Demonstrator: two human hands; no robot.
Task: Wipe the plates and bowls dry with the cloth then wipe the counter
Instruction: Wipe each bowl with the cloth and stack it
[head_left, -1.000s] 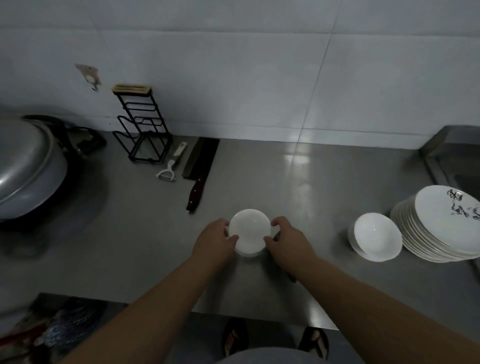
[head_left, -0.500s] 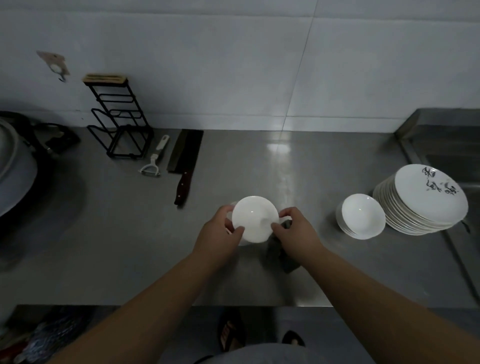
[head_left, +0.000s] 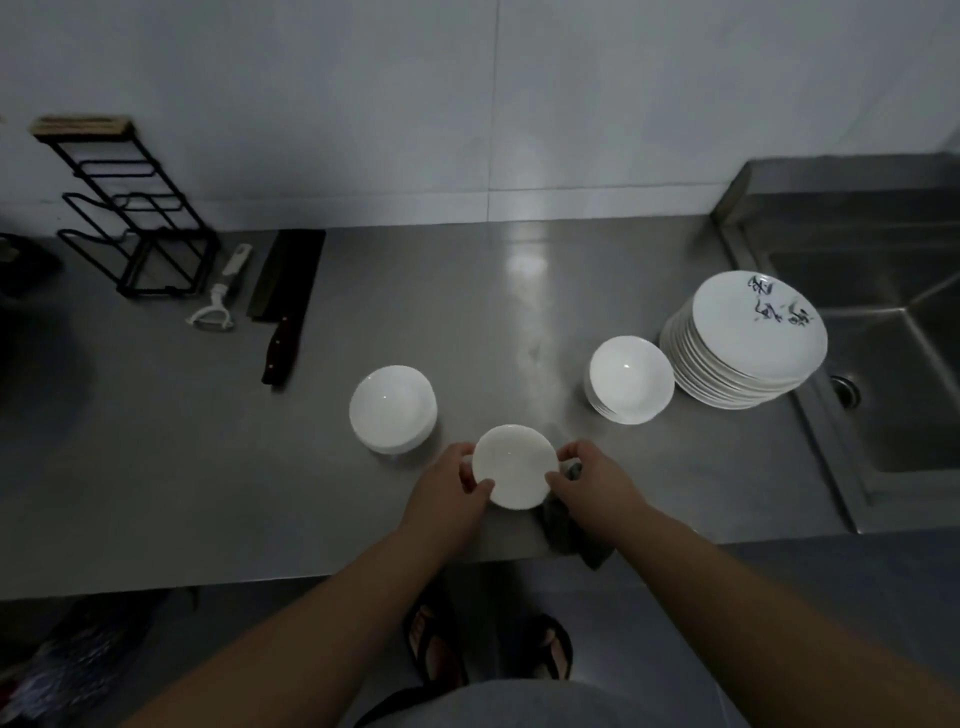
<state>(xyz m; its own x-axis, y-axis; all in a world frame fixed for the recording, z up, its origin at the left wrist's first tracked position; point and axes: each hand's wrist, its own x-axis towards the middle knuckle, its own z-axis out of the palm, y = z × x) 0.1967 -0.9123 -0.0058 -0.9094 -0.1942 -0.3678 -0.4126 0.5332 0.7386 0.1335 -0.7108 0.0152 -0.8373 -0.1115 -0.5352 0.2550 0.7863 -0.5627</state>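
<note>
Steel counter (head_left: 519, 322); white bowl (head_left: 514, 466) between hands; left hand (head_left: 451, 491), right hand (head_left: 592, 480) grip rim

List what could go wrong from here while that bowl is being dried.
1. The bowl is held only by its rim between the left hand and right hand, close to the counter front edge; a wet slip could drop it to the floor.
2. The cloth hangs past that edge and may slide off if released.
3. The plate stack sits right beside the sink; a stray elbow might tip it in.
</note>
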